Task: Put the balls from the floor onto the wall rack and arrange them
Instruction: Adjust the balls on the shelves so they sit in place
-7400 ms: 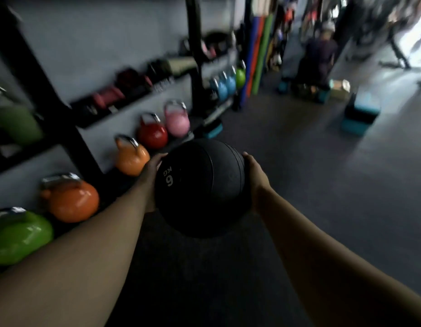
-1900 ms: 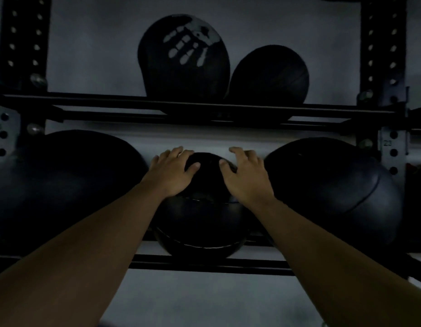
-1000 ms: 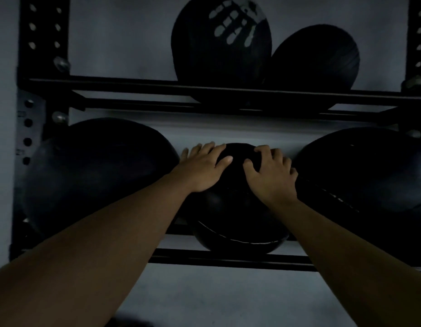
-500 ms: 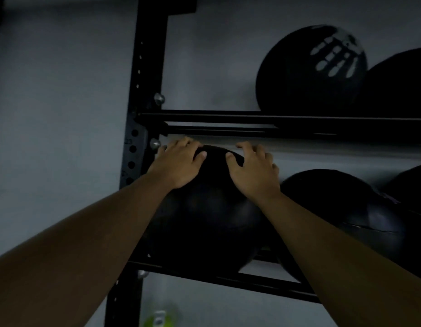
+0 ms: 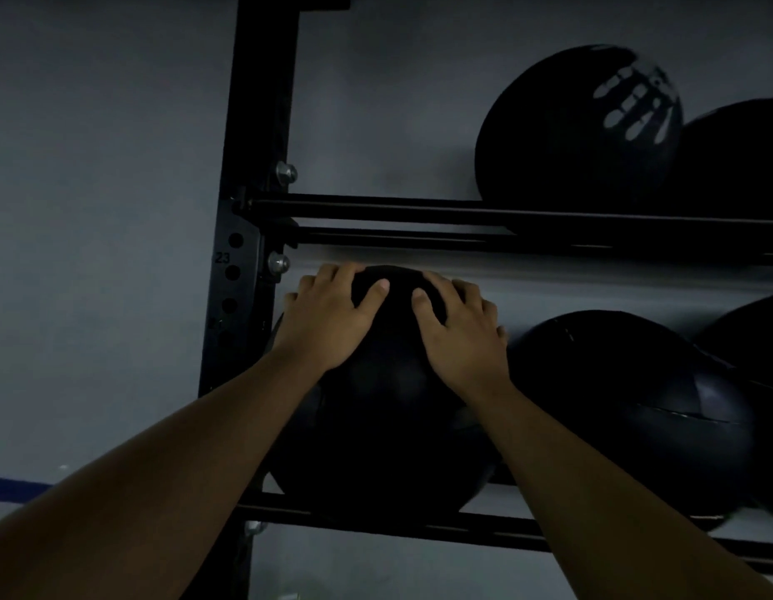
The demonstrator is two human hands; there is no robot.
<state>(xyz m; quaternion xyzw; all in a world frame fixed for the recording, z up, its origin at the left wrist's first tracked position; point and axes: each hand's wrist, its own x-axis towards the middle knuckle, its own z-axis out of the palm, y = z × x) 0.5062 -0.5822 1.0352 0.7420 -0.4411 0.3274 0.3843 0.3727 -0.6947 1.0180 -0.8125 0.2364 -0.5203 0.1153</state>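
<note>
While pressed flat on the top of the big black ball (image 5: 376,417), spread fingers of left hand (image 5: 328,318) and right hand (image 5: 462,335), palms down, draped over the curve, not curled under. Thumbs pointing at each other across a small gap at 12 o'clock of the ball. Sitting on the lower rails (image 5: 419,524) of the wall rack, at the far left end, hard against the black upright post (image 5: 250,210) at 9 o'clock; touching or not, cannot tell, too dark. At 3 o'clock of the held ball, a second black ball (image 5: 644,409) with a pale seam line, just beside it, seemingly touching. Past that, at frame edge, part of a third dark ball (image 5: 761,339). Directly above at 12 o'clock, the upper rails (image 5: 419,218), close over the knuckles, little room between ball top and rail. On that upper tier at 1 o'clock, ball with white handprint (image 5: 579,127), and a plain dark ball (image 5: 740,153) leaning against its right side. Bolts and numbered holes on the post at 10 o'clock. Grey wall (image 5: 94,210) behind, blue stripe (image 5: 16,487) low at 8 o'clock.
</note>
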